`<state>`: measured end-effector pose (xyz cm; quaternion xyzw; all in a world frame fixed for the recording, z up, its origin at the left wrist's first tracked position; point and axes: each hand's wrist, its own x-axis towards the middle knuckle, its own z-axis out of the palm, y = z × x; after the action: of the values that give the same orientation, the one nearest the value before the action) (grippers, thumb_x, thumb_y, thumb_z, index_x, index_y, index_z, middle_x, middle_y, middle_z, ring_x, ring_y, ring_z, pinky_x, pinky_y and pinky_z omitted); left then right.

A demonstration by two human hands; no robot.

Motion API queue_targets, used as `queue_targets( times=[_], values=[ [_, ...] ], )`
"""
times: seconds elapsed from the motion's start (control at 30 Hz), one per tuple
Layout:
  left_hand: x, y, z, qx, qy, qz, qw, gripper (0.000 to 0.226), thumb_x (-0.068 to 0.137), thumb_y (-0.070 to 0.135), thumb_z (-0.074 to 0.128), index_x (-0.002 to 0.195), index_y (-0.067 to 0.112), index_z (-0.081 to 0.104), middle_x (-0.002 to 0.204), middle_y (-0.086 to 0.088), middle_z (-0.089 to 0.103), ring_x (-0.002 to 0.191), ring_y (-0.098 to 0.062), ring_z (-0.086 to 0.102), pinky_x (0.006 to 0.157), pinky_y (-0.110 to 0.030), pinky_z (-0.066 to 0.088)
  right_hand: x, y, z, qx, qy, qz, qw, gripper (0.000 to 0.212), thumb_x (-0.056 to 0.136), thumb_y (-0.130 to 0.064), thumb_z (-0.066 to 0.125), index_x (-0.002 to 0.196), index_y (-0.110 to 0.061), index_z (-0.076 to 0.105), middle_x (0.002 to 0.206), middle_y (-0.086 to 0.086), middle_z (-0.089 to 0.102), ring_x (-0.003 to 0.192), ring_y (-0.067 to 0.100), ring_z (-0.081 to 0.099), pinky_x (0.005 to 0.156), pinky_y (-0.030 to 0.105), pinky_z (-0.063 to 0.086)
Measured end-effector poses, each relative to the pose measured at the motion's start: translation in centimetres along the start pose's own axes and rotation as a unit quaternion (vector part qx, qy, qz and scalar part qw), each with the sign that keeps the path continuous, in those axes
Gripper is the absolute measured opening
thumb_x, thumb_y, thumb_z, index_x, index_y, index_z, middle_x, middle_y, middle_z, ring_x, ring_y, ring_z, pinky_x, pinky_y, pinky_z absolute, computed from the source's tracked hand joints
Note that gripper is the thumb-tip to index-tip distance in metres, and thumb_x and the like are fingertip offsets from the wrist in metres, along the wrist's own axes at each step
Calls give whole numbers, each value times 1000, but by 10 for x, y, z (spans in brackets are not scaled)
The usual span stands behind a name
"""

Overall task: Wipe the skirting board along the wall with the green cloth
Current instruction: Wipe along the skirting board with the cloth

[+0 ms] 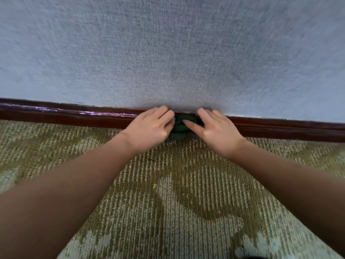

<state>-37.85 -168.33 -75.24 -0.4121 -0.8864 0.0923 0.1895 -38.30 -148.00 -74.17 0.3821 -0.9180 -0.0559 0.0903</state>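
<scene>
Right now both of my hands meet at the skirting board, a dark reddish-brown strip that runs from left to right along the foot of the wall. The green cloth is bunched into a small dark wad between them. It sits against the face of the board, and its lower edge hangs down to the carpet.

My left hand is on the left side of the cloth. Its fingers are bent at the knuckles, their tips are tucked into the folds, and the thumb is curled in under them, so this hand grips the wad. My right hand is on the right side and is far more open. Its fingers are nearly straight and a little spread, and they reach up to the top edge of the board where it meets the wall. Its thumb lies flat across the front of the cloth and presses it against the wood.

The wall is pale blue-grey with a rough woven texture. To the left of my hands a pale, purplish sheen streaks the upper part of the board; to the right the wood looks evenly dark. The carpet is ribbed, with olive and cream patterning, and a small pale crumb lies on it nearer to me, between my forearms.
</scene>
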Motion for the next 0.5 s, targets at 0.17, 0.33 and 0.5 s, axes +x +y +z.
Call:
queue_targets(
  times=[0.17,0.33,0.5],
  values=[
    [4,2,3,4,-10,16,1000,36,58,4,82,92,-3,71,81,-11,65,76,-27,63,69,-31,53,-2,-3,3,-2,-1,22,1000,55,50,3,85,102,-1,68,80,20,60,68,32,61,61,31,50],
    [-12,-11,1,6,-13,11,1000,28,69,-1,61,95,-5,70,82,-14,64,76,-30,63,69,-34,54,10,-17,6,-5,15,8,1000,48,57,3,77,104,-2,68,86,20,62,72,33,62,65,31,51],
    [-32,-26,0,13,-12,0,1000,33,75,-1,45,97,-5,69,82,-15,63,75,-33,63,69,-36,54,28,-33,11,-12,-1,-4,1000,52,61,-2,77,112,-3,64,94,20,61,80,33,62,71,32,49]
  ],
)
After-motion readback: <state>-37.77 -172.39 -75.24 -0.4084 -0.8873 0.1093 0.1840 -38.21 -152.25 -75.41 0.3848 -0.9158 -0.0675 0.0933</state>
